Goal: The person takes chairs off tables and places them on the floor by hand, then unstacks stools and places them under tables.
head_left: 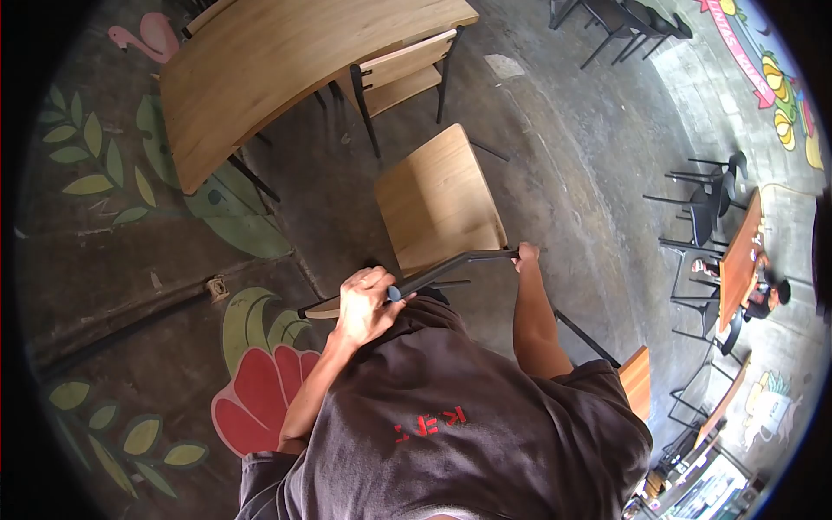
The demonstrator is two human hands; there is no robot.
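A chair with a pale wooden seat [442, 204] and dark metal frame is in front of my body, at the middle of the view. My left hand [366, 305] is closed around its dark frame, beside a round bluish-grey end cap [394, 294]. The far right end of the dark bar [451, 263] is in my right hand [526, 254], whose fingers are wrapped round it. Part of the frame and a pale wooden piece [325, 308] show to the left of my left hand. My torso hides the chair's near side.
A large wooden table [260, 74] stands at the upper left, with another chair [407, 74] beside it. Black chairs [706, 204] and an orange-brown table [741, 260] are at the right, where a person [764, 297] sits. A wooden surface [636, 384] lies near my right elbow.
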